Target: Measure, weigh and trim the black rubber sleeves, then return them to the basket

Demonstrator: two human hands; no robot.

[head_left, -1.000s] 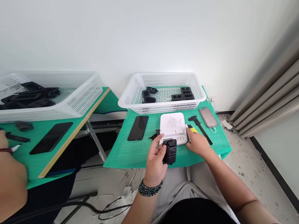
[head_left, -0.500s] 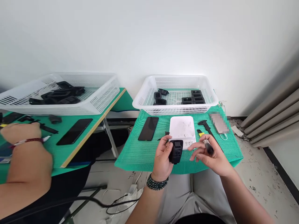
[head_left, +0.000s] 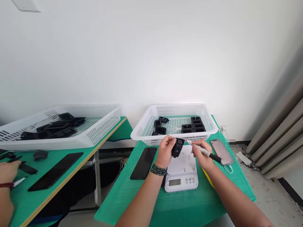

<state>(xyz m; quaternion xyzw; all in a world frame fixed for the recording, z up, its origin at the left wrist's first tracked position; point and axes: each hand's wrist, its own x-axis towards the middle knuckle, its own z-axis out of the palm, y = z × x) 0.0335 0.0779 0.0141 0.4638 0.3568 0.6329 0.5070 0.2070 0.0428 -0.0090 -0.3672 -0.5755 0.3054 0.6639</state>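
My left hand is closed on a black plastic part, held tilted above the digital scale. Between the fingers of my right hand is a marker pen with a white barrel and a black end. Its tip points left at the edge of the black part; whether it touches I cannot tell. Below both hands stands the white digital scale, its plate speckled with dark bits. A white basket behind them holds several similar black parts.
A dark phone lies left of the scale, and another phone with a cord lies right. Something yellow shows under my right forearm. At the left table, a co-worker's hand is near another basket and phone.
Both hands have moved forward and come closer together over the scale. The marker has turned so its tip faces the black part. My view has tilted up.
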